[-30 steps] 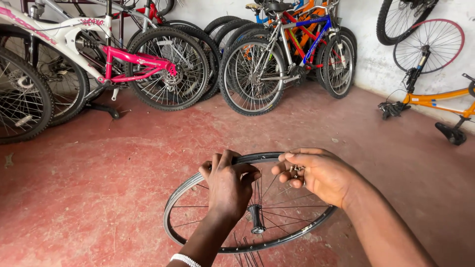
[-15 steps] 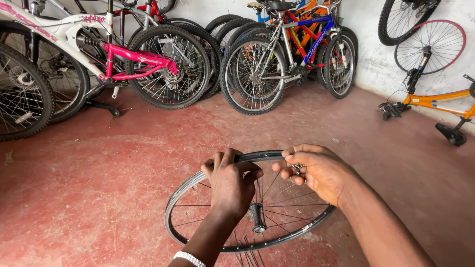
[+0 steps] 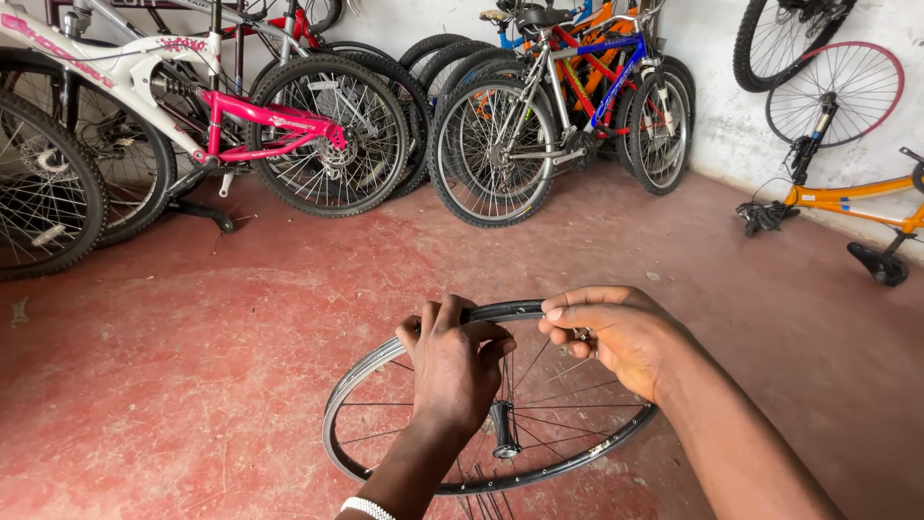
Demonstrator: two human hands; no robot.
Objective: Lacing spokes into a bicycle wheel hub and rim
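A bare bicycle wheel rim with thin spokes and a central hub is held tilted in front of me over the red floor. My left hand grips the rim's upper edge, fingers curled over it. My right hand sits just to the right at the same upper edge, fingertips pinched around a small metal part by the spokes; what that part is I cannot make out.
Several bicycles stand along the back wall: a white and pink one at left, a blue and red one in the middle. An upturned orange frame lies at right under wheels hung on the white wall.
Both hands and the rim have shifted slightly lower and to the right in view. The grips look the same.
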